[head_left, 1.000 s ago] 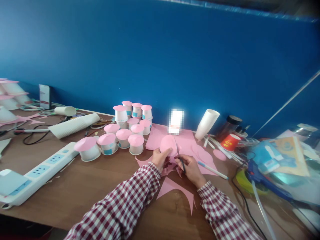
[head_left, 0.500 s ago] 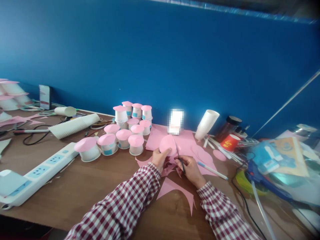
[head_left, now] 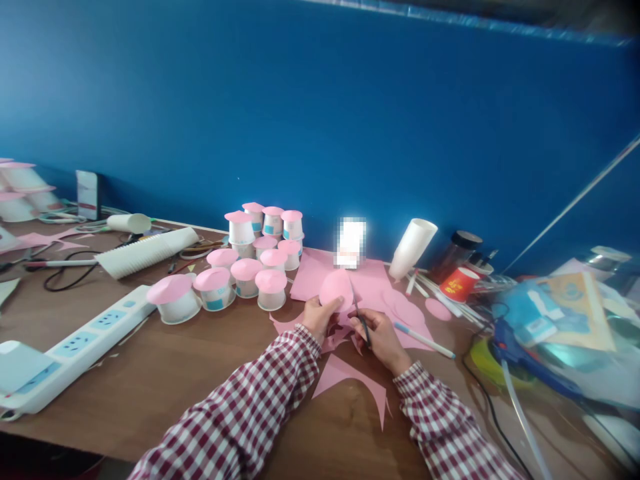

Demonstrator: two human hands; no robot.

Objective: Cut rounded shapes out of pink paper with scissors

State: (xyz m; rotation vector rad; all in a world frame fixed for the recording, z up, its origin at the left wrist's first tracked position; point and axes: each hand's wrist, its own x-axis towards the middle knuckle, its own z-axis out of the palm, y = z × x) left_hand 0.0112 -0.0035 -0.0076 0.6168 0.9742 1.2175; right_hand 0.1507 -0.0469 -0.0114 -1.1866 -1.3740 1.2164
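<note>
Between thumb and fingers, my left hand [head_left: 320,317] grips a round piece of pink paper [head_left: 334,288]. My right hand [head_left: 379,337] is closed around the dark handles of a pair of scissors [head_left: 356,301], whose blades lie along the right edge of that piece. Under and behind both hands spreads more pink paper [head_left: 307,277]. A curved pink offcut [head_left: 345,380] lies on the table in front of them. Right of my right hand rests a capped white marker [head_left: 425,341]. Several paper cups with pink paper tops [head_left: 215,290] stand to the left.
A white power strip [head_left: 90,340] and a stack of ridged cups [head_left: 147,252] lie on the left. At the back right a white cup stack [head_left: 413,248] leans near a red paper cup [head_left: 459,285]. A blue glue gun [head_left: 530,367] sits at the right, its cable trailing forward.
The view has shifted very slightly. Both hands, the pink piece and the scissors keep nearly the same places.
</note>
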